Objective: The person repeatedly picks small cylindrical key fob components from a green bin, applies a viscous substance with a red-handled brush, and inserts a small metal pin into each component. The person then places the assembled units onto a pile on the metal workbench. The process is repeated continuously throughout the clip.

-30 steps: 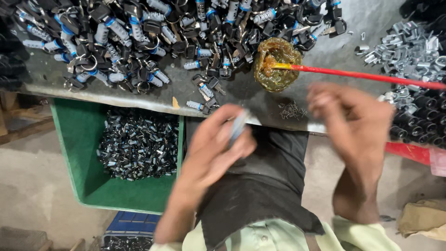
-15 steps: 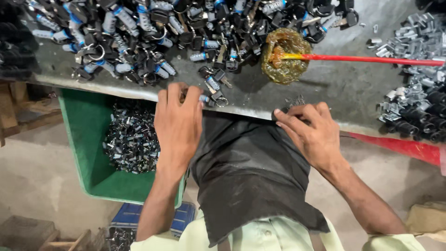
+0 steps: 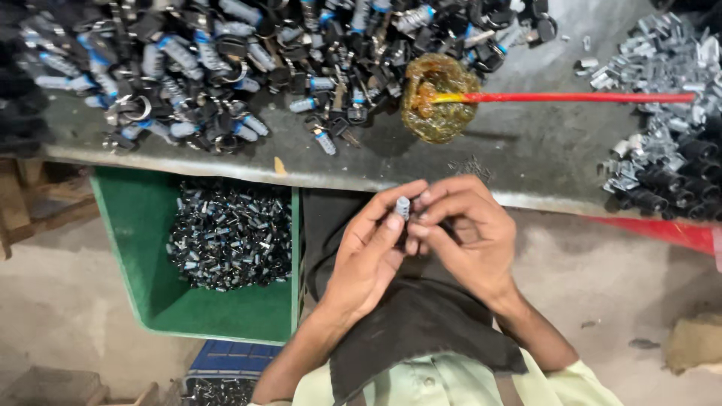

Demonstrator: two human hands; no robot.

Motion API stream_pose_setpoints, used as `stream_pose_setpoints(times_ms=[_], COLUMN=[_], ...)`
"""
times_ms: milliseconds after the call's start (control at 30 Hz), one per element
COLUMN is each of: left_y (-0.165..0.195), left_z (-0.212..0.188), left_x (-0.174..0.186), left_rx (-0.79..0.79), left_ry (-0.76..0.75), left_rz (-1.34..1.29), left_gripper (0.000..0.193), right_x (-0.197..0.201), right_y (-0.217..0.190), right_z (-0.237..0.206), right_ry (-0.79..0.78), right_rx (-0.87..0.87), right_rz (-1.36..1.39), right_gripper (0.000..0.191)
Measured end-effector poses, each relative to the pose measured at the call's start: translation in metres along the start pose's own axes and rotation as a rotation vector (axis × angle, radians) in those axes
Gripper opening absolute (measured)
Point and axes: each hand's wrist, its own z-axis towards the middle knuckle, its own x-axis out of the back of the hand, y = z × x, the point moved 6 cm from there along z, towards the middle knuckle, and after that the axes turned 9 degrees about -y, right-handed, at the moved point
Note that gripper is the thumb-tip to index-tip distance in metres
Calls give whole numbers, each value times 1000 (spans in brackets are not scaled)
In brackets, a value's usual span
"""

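Note:
My left hand (image 3: pixel 372 256) and my right hand (image 3: pixel 462 233) meet in front of the bench edge, above a dark cloth on my lap (image 3: pixel 421 323). Between the fingertips of both hands sits a small grey metal cylinder (image 3: pixel 403 207). Both hands pinch it, the left from below and the right from the side. A big heap of black and silver parts with blue bands (image 3: pixel 226 68) covers the far left of the grey bench (image 3: pixel 526 158).
A green crate (image 3: pixel 143 248) holding several small shiny metal pieces stands left under the bench. A small yellowish bowl (image 3: pixel 438 98) with a red stick (image 3: pixel 587 97) sits on the bench. Silver and black parts (image 3: pixel 669 113) pile at right. A blue crate (image 3: pixel 226 361) lies below.
The hands left the bench edge and came together over my lap, now pinching a small grey cylinder between them.

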Motion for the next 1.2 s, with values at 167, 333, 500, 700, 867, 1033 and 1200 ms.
stream_pose_setpoints(times_ms=[167, 333, 500, 700, 867, 1033, 1200], left_y=[0, 3, -1, 20, 53, 58, 46], left_z=[-2, -5, -6, -6, -5, 0, 33], left_x=[-3, -3, 2, -8, -9, -15, -11], left_rx=[-41, -29, -12, 56, -79, -278, -194], left_ry=[35, 16, -5, -53, -4, 41, 60], left_rz=[45, 124, 149, 324, 422, 514, 200], left_gripper=[27, 29, 31, 34, 30, 20, 20], right_x=[-3, -7, -3, 10, 53, 79, 61], right_y=[1, -4, 2, 10, -17, -64, -84], right_z=[0, 1, -7, -1, 45, 55, 41], right_ry=[62, 92, 91, -28, 212, 359, 235], right_rx=[-53, -33, -27, -85, -14, 106, 210], right_rz=[-32, -53, -56, 399, 485, -319, -656], right_gripper=[16, 17, 18, 45, 42, 9, 8])
